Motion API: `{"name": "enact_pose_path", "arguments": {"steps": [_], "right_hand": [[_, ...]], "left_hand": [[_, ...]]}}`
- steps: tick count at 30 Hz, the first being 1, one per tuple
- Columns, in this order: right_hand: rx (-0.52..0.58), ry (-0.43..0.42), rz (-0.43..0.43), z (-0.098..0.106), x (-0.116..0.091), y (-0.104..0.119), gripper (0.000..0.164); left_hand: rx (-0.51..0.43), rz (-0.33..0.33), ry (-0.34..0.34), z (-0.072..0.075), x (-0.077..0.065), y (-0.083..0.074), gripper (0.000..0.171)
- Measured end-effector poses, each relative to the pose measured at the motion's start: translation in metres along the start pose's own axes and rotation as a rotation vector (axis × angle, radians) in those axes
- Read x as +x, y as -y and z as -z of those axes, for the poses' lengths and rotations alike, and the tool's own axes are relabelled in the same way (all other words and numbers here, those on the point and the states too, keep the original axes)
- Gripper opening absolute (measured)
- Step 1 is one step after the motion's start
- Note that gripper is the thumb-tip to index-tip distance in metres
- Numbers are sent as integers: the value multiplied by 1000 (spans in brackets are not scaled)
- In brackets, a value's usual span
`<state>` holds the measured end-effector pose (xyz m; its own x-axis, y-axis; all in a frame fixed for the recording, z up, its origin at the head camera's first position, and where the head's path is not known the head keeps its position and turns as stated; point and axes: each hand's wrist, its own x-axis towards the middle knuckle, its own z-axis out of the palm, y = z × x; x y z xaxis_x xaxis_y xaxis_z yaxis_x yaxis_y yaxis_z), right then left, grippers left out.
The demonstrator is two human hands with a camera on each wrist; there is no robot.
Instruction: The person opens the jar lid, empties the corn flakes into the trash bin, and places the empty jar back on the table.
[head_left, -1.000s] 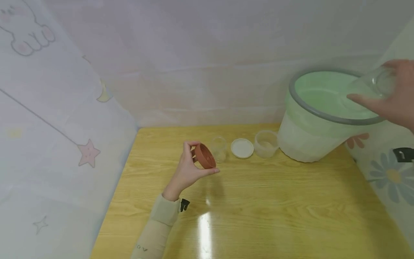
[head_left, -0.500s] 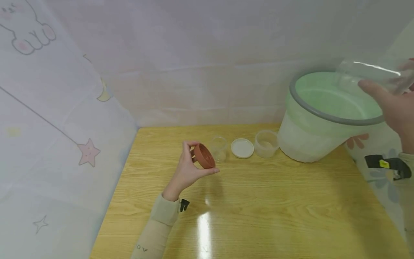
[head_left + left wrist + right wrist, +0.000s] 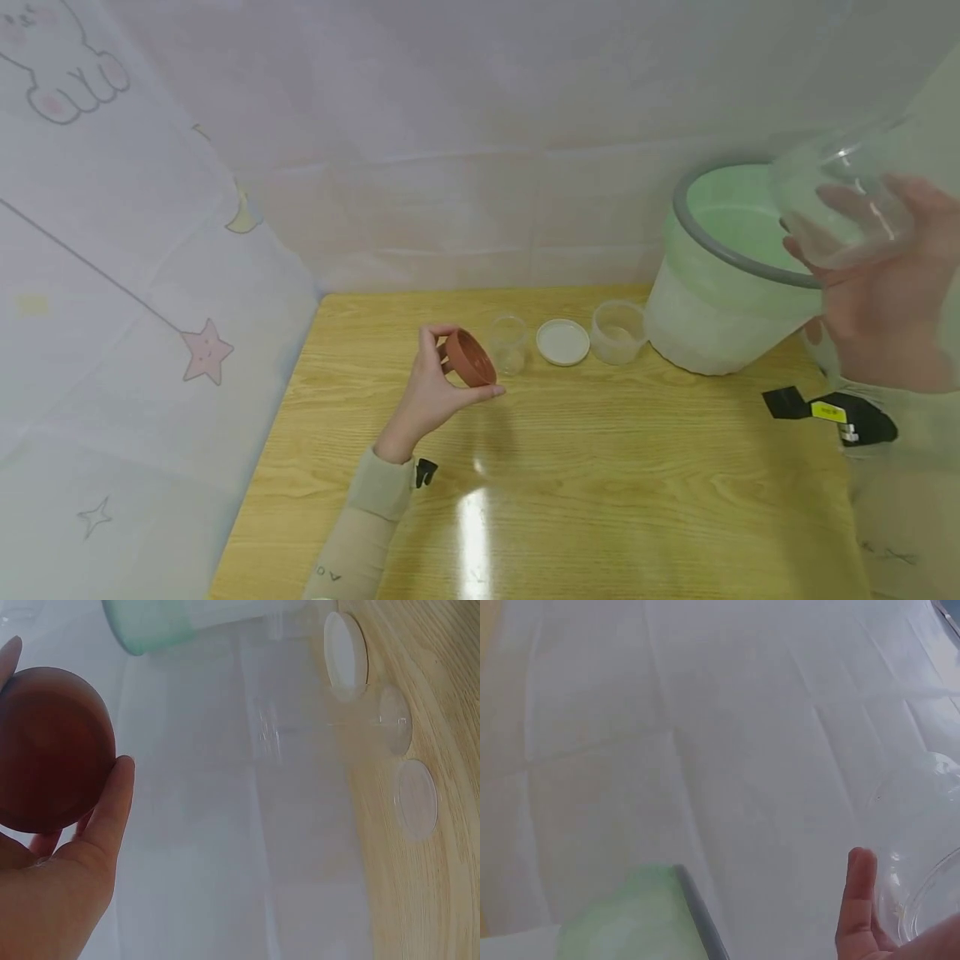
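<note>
My left hand (image 3: 435,392) pinches a small reddish-brown round dish (image 3: 471,358) between thumb and fingers, tilted above the table. Its round dark face (image 3: 52,750) fills the left side of the left wrist view. At the right, my right hand (image 3: 885,292) grips a clear see-through round container (image 3: 847,196), raised in front of the bin's rim. Some fingers show through its clear wall. In the right wrist view, fingers (image 3: 857,900) lie along the side of this container (image 3: 922,840), which the frame's edge cuts off.
Along the table's back edge stand a clear cup (image 3: 508,343), a white round lid (image 3: 562,342) and a translucent tub (image 3: 618,332). A tall white-and-green bin (image 3: 705,308) with a grey rim is beside the tub. A clear disc (image 3: 416,800) lies near the cup.
My right hand has moved left and turned, bringing the clear container upright-leaning in front of the bin's right side. My left hand with the brown dish has barely shifted.
</note>
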<state>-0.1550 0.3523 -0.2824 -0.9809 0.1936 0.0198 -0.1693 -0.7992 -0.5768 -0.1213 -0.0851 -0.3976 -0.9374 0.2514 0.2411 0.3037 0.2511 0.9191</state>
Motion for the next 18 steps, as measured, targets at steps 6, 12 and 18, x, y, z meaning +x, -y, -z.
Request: {"name": "enact_pose_path", "arguments": {"steps": [6,12,18], "right_hand": [[184,144,-9,-12,-10,-26,25],[304,172,-156,-15,-19,-50,24],[287,62,-292,-11,-21,-74,49]], "left_hand": [[-5,-12,-9,2,0,0,88],[-12,-19,-21,4,0,1,87],[-18,-12,-38,5,-1,2,86]]}}
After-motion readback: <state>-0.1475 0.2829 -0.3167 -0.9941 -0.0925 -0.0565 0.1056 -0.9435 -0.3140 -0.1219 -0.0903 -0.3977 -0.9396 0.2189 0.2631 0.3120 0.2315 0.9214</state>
